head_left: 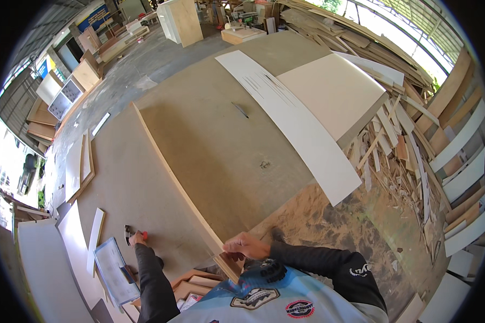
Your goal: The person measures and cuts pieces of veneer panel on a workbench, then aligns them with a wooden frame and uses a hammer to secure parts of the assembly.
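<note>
A long, narrow wooden board (176, 182) stands on edge across the brown worktable (210, 134), its near end reaching past the table's edge to my body. My right hand (247, 246) is closed on that near end, fingers over the top edge. Over on the left, my left hand (138, 237) is closed around a small black and red hand tool (127, 232) resting at the tabletop; its exact kind is too small to make out. Left of my left forearm lies a clipboard (115, 269) with a sheet of paper.
A long white panel (291, 118) crosses the table's right side, beside a cream panel (334, 91). A thin pointed tool (240, 110) lies mid-table. Scrap wood strips (393, 140) are heaped at right, with sawdust (318, 231) on the floor. White panels (48, 269) lean at left.
</note>
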A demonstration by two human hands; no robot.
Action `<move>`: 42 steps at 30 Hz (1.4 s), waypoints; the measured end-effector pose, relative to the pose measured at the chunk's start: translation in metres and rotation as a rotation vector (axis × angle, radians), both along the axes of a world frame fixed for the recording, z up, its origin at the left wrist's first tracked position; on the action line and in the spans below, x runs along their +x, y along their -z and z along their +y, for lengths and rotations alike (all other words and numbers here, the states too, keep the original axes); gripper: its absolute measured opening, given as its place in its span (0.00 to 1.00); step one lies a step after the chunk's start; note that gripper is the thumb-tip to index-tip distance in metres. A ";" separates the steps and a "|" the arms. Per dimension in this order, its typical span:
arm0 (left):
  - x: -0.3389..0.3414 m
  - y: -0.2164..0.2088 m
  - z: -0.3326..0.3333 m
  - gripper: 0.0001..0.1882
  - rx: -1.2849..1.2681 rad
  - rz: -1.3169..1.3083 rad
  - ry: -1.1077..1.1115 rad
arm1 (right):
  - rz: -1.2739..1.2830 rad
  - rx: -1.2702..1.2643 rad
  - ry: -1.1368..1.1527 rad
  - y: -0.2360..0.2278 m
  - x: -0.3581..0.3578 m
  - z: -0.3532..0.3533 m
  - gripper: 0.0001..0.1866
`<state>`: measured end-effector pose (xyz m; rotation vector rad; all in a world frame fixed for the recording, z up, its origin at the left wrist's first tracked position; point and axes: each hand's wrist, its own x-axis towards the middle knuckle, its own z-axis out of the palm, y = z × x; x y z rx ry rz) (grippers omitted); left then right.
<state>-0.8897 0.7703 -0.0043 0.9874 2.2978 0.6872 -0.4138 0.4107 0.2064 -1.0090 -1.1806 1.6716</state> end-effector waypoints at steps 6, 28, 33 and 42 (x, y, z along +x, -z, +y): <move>0.056 -0.062 -0.069 0.11 0.470 -1.416 0.217 | 0.121 -0.110 0.087 0.046 -0.009 0.043 0.21; 0.310 -0.109 -0.285 0.36 0.317 -0.368 0.640 | 0.290 -0.188 0.575 0.041 -0.031 0.073 0.14; 0.302 -0.084 -0.282 0.26 0.328 -0.716 0.556 | 0.131 -0.429 0.662 0.080 -0.024 0.064 0.16; 0.302 -0.101 -0.286 0.23 0.266 -0.802 0.466 | 0.024 -0.561 0.772 0.105 -0.037 0.028 0.20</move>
